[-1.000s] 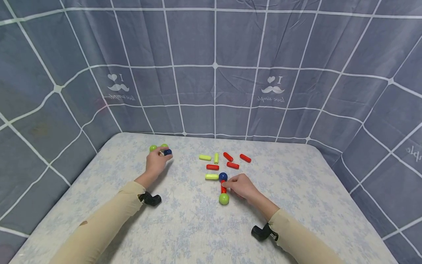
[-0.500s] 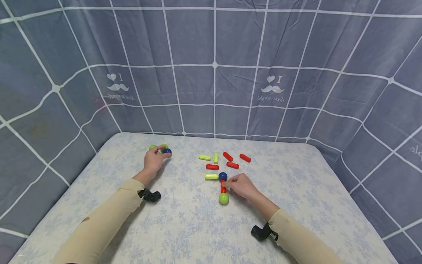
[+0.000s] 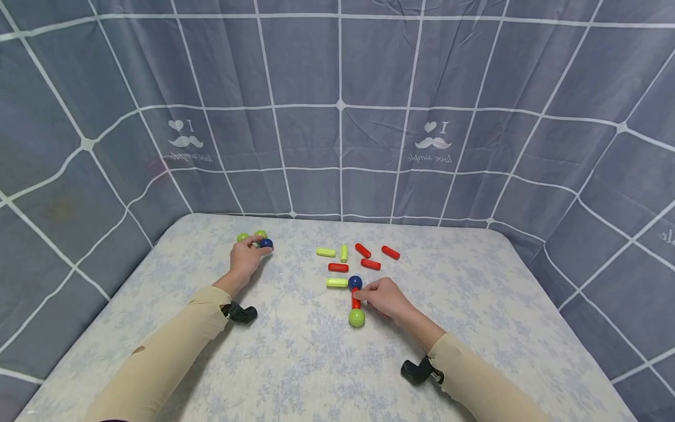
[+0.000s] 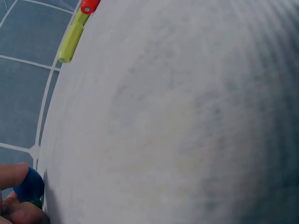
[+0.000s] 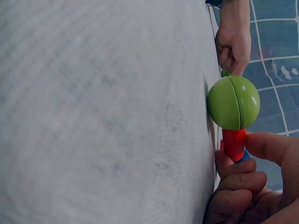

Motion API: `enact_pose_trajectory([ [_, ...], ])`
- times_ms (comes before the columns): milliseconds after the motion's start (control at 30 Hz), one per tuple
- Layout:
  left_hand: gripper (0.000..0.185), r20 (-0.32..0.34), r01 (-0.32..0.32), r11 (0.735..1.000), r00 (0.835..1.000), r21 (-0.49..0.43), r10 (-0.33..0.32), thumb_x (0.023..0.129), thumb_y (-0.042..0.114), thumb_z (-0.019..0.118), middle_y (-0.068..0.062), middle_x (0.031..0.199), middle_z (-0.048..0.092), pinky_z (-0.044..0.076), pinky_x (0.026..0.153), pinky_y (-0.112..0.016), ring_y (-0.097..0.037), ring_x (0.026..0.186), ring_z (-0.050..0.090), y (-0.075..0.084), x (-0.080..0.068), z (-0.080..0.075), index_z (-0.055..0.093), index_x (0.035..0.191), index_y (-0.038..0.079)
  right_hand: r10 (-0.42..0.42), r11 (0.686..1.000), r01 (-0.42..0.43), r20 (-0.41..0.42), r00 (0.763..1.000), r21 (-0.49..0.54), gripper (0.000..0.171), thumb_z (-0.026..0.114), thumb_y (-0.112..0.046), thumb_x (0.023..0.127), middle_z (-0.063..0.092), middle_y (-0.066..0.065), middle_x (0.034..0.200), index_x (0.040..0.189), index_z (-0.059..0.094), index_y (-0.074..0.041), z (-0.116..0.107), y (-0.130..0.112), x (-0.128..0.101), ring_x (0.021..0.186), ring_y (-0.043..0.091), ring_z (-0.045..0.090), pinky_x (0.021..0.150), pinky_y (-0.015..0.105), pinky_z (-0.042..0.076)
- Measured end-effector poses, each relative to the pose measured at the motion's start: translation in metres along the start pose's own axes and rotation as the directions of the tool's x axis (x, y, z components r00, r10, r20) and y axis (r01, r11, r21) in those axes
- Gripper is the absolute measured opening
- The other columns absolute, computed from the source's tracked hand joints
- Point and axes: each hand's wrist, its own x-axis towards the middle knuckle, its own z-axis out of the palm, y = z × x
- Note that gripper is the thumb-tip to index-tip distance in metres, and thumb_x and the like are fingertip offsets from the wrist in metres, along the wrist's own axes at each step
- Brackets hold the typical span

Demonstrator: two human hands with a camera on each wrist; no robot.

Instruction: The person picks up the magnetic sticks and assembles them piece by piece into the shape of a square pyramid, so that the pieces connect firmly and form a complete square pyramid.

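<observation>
floral tabletop [image 3: 316, 351], grey grid-patterned cloth walls [image 3: 337, 117]

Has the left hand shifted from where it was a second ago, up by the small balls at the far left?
No, barely: the left hand stays at the small dark blue ball, beside the two green balls, pinching it just as before.

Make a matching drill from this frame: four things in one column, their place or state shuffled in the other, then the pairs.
Things
1. left hand
2. right hand
3. green ball
4. yellow-green stick

Places or states
A. lies flat, its end against the central blue ball
B. pinches the red stick
C. sits on the red stick's near end
D. grips a blue ball beside two green balls

Pairs: 1-D, 2-B, 3-C, 4-A
</observation>
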Motion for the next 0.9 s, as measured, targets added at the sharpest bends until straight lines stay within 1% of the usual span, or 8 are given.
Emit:
enact_pose_trajectory([
  [167,0.042,0.002,-0.003,1.000,1.000,0.003,0.003,0.084,0.023,0.067,-0.011,0.098,0.053,0.036,0.063,-0.030,-0.021,0.078,0.044,0.0012,-0.0002,0.0008,0.059,0.124,0.011,-0.011,1.000,0.011,0.001,1.000,0.004,0.021,0.070,-0.035,0.079,0.040,-0.005,0.049,0.073,0.072,-0.015,-0.0009,0.0000,0.0003,0.041,0.011,0.030,0.039,0.025,0.023],
  [300,0.042,0.019,-0.005,1.000,1.000,0.002,0.005,0.084,0.022,0.068,-0.016,0.121,0.054,0.043,0.078,-0.036,-0.026,0.102,0.050,0.0023,-0.0021,0.0011,0.060,0.123,0.009,-0.012,1.000,0.012,0.005,1.000,0.004,0.021,0.069,-0.035,0.079,0.039,-0.005,0.049,0.074,0.072,-0.015,-0.0013,0.0000,-0.0001,0.041,0.011,0.030,0.039,0.024,0.023],
  [400,0.042,0.037,-0.006,1.000,0.999,0.002,0.006,0.084,0.022,0.068,-0.015,0.129,0.051,0.043,0.079,-0.036,-0.026,0.106,0.048,0.0038,-0.0040,0.0012,0.060,0.123,0.009,-0.010,1.000,0.010,0.007,1.000,0.006,0.021,0.070,-0.036,0.079,0.039,-0.005,0.049,0.074,0.072,-0.015,-0.0012,0.0006,-0.0002,0.040,0.012,0.030,0.039,0.025,0.023],
  [533,0.041,0.068,-0.017,1.000,0.998,0.014,0.016,0.085,0.023,0.067,-0.014,0.127,0.052,0.036,0.064,-0.029,-0.021,0.091,0.044,0.0049,-0.0052,0.0008,0.060,0.124,0.010,-0.008,1.000,0.008,0.000,1.000,-0.001,0.021,0.070,-0.036,0.078,0.039,-0.005,0.050,0.074,0.072,-0.016,-0.0009,0.0013,0.0009,0.041,0.012,0.030,0.040,0.025,0.023],
  [600,0.040,0.083,-0.028,0.999,0.996,0.026,0.026,0.086,0.024,0.066,-0.013,0.123,0.054,0.036,0.060,-0.028,-0.020,0.085,0.044,0.0053,-0.0058,0.0011,0.060,0.123,0.011,-0.008,1.000,0.008,-0.004,1.000,-0.003,0.021,0.070,-0.036,0.078,0.039,-0.005,0.050,0.073,0.072,-0.016,-0.0009,0.0016,0.0014,0.042,0.012,0.030,0.040,0.025,0.023],
  [767,0.037,0.106,-0.056,0.997,0.993,0.052,0.050,0.085,0.025,0.067,-0.013,0.091,0.057,0.034,0.052,-0.028,-0.016,0.059,0.038,0.0058,-0.0081,0.0027,0.063,0.119,0.010,-0.011,1.000,0.011,-0.004,1.000,-0.004,0.021,0.070,-0.036,0.078,0.039,-0.004,0.049,0.073,0.072,-0.016,-0.0006,0.0015,0.0014,0.041,0.012,0.030,0.040,0.025,0.023],
  [833,0.037,0.114,-0.064,0.996,0.992,0.056,0.057,0.085,0.025,0.067,-0.013,0.090,0.058,0.034,0.052,-0.028,-0.014,0.056,0.038,0.0059,-0.0087,0.0027,0.064,0.117,0.008,-0.010,1.000,0.010,0.000,1.000,-0.005,0.021,0.070,-0.036,0.079,0.040,-0.005,0.049,0.074,0.072,-0.016,-0.0004,0.0013,0.0012,0.040,0.012,0.030,0.039,0.025,0.024],
  [900,0.037,0.128,-0.069,0.996,0.990,0.052,0.062,0.084,0.025,0.068,-0.014,0.099,0.061,0.035,0.054,-0.029,-0.013,0.057,0.038,0.0060,-0.0092,0.0025,0.064,0.116,0.007,-0.013,1.000,0.013,0.002,1.000,-0.003,0.020,0.070,-0.036,0.079,0.040,-0.005,0.049,0.074,0.072,-0.016,-0.0003,0.0010,0.0009,0.040,0.012,0.030,0.039,0.025,0.024],
])
